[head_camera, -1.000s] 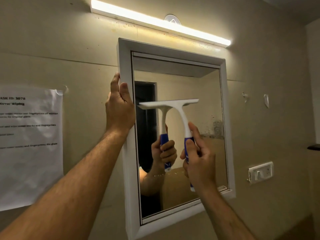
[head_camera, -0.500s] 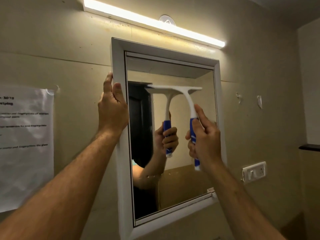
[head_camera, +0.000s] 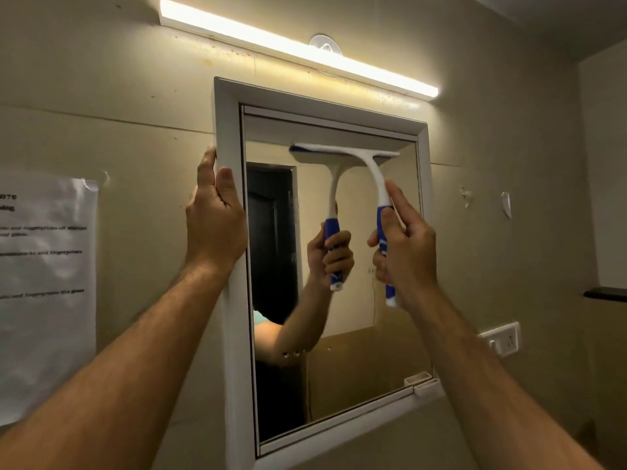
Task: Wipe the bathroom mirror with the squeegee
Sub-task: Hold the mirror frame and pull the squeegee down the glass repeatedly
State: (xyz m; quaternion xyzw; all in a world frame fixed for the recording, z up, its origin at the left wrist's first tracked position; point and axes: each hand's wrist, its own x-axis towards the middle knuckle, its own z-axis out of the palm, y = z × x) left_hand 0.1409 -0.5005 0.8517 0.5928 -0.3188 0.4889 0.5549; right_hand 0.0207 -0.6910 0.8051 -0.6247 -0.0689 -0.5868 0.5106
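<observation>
A white-framed mirror point(head_camera: 234, 334) hangs on the beige wall. My left hand point(head_camera: 215, 218) grips the frame's left side, fingers wrapped over its outer edge. A white squeegee point(head_camera: 373, 171) with a blue handle has its blade flat against the glass near the top, on the right half. My right hand point(head_camera: 405, 245) is closed around that blue handle, index finger laid along the white neck. The glass reflects the squeegee, the hand and a dark doorway.
A lit tube light point(head_camera: 295, 45) runs above the mirror. A printed paper sheet point(head_camera: 44, 293) is taped to the wall on the left. A wall switch plate point(head_camera: 502, 339) and a dark shelf edge point(head_camera: 605, 293) are on the right.
My right hand has carried the squeegee up the glass from the middle to near the top edge and toward the right. My left hand has kept its hold on the frame.
</observation>
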